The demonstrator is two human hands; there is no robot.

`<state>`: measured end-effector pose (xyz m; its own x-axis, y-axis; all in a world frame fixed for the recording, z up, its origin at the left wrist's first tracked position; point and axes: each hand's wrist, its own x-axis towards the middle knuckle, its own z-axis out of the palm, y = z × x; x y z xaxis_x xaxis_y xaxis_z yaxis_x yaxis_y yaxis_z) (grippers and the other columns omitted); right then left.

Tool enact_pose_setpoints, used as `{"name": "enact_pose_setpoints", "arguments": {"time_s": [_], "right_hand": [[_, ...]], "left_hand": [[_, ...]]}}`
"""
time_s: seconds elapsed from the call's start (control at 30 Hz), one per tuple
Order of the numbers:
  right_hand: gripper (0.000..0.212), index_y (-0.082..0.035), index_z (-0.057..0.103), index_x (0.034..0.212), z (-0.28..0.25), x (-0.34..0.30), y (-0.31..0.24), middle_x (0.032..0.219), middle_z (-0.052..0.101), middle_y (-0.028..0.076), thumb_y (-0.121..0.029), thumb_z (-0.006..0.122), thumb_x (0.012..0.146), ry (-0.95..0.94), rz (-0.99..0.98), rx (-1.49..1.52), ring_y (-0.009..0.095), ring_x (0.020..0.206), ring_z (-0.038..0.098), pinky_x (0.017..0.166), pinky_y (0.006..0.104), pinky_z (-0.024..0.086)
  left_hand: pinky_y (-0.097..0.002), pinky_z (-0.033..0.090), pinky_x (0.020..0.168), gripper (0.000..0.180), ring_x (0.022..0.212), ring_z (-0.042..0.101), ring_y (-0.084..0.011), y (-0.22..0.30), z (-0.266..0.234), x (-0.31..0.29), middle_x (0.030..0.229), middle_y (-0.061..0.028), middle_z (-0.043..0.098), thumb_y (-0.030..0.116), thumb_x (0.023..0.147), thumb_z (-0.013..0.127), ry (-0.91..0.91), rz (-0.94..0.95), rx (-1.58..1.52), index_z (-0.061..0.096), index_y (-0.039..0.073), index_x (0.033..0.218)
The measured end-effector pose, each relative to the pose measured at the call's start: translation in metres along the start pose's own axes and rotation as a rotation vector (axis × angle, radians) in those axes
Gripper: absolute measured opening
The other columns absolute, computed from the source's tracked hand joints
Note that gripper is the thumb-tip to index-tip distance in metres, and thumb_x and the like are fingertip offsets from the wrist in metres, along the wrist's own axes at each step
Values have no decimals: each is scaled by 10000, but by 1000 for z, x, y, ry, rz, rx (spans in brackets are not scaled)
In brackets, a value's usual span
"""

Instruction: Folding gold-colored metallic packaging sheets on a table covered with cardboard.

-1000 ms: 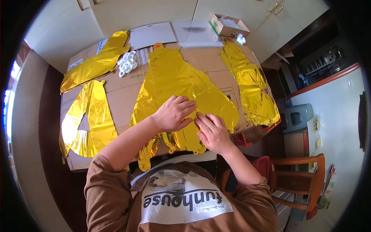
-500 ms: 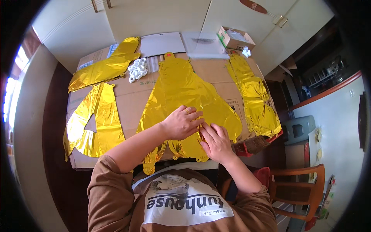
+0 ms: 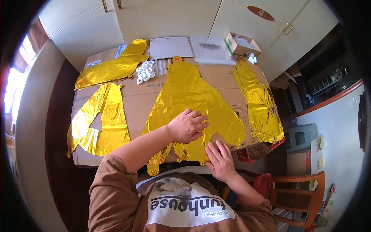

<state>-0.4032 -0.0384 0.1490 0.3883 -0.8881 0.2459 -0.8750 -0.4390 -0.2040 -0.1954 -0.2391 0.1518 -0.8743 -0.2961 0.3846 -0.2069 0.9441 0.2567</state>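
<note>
A large, flat gold foil balloon (image 3: 185, 91) lies across the middle of the cardboard-covered table, its lower flaps reaching over the near edge. My left hand (image 3: 189, 127) rests palm down on its lower middle, fingers a little apart, with a ring on one finger. At the near edge, my right hand (image 3: 221, 162) lies flat with outstretched fingers touching a lower flap. Left of these, an A-shaped gold foil balloon (image 3: 112, 116) lies flat with a triangular hole. Behind it is a folded gold foil balloon (image 3: 112, 69). Another stack of gold foil (image 3: 261, 102) lies at the right.
White ring-shaped pieces (image 3: 145, 72) are piled behind the A-shaped balloon. A white board (image 3: 171, 47), a clear plastic sheet (image 3: 212, 50) and an open box (image 3: 242, 45) line the back. Right of the table are a basket (image 3: 259, 151) and a wooden chair (image 3: 317, 189).
My right hand has slid toward me, down to the balloon's near edge, and is now apart from my left. My left hand stays on the foil, its fingers more spread. The view has shifted slightly.
</note>
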Motion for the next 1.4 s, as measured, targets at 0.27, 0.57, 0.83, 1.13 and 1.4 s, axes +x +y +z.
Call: {"name": "enact_pose_setpoints", "arguments": {"time_s": [0.27,0.57,0.83,1.13,1.4], "right_hand": [[534,-58,573,1443,-2,-7,-1,1568,477,132,-326,617,984,-20,8,44,401,1453,401,1197,564,283],[392,-67,695,1264,1,-1,10,1394,622,133,-178,685,888,115,-131,-61,338,1315,559,1163,547,362],[199,-79,734,1081,-1,19,14,1177,713,123,-160,635,928,217,-253,-106,267,1119,652,1095,505,453],[192,-75,722,1088,-9,12,12,1161,718,118,-148,672,918,213,-263,-115,267,1091,669,1055,481,477],[198,-69,721,1098,-8,16,12,1161,714,129,-148,659,928,208,-243,-118,285,1107,668,1052,474,480]], "left_hand": [[-441,450,1008,437,1255,574,-281,0,-1,-1,1384,-76,617,327,897,709,5,-11,-2,671,127,1284],[-442,446,1008,465,1249,575,-271,1,1,2,1393,-74,611,307,898,710,-6,-14,-2,646,127,1322],[-449,453,986,398,1188,596,-307,-5,-16,-3,1335,-131,623,195,904,694,162,-62,-166,644,90,1285],[-438,464,956,310,1095,627,-298,-50,-38,-59,1188,-81,657,167,882,707,302,-422,134,671,80,1177],[-446,439,1013,362,1197,576,-314,-51,-32,-57,1258,-113,620,220,894,711,245,-419,127,641,58,1211]]}}
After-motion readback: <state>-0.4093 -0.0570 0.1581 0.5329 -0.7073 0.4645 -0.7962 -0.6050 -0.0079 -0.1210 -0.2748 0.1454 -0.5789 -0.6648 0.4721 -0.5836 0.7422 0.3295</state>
